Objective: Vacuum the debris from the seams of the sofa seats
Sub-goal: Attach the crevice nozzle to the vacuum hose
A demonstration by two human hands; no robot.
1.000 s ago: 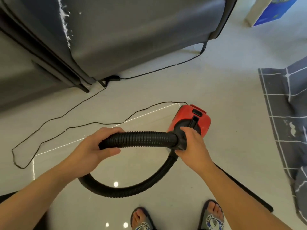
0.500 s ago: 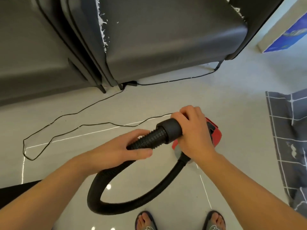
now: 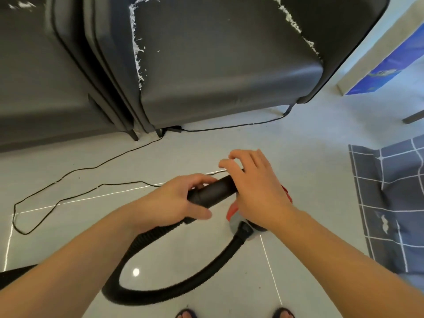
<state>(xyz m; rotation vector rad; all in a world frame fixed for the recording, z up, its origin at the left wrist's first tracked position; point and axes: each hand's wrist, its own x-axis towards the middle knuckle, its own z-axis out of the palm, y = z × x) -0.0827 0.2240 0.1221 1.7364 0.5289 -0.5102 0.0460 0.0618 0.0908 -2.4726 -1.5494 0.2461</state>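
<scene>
My left hand (image 3: 174, 200) grips the black hose (image 3: 160, 292) just behind its smooth black end piece (image 3: 214, 190). My right hand (image 3: 257, 189) lies over the tip of that end piece, its fingers loosely bent and lifted above it. The hose loops down over the floor and back up into the red vacuum body (image 3: 231, 212), mostly hidden under my right hand. The dark grey sofa (image 3: 218, 65) stands ahead. White debris (image 3: 137, 53) lines the seam between its seats, and more white debris (image 3: 293, 26) lines the seam at the right armrest.
A thin black power cord (image 3: 68, 180) loops over the pale tiled floor left of my hands and runs under the sofa. A grey checked rug (image 3: 390, 203) lies at the right. A blue board (image 3: 385, 65) leans at the far right. My sandalled feet (image 3: 234, 314) show at the bottom.
The view has tilted up, showing more of the sofa. My left hand has slid forward up to the end piece. My right hand has loosened its grip and its fingers have lifted.
</scene>
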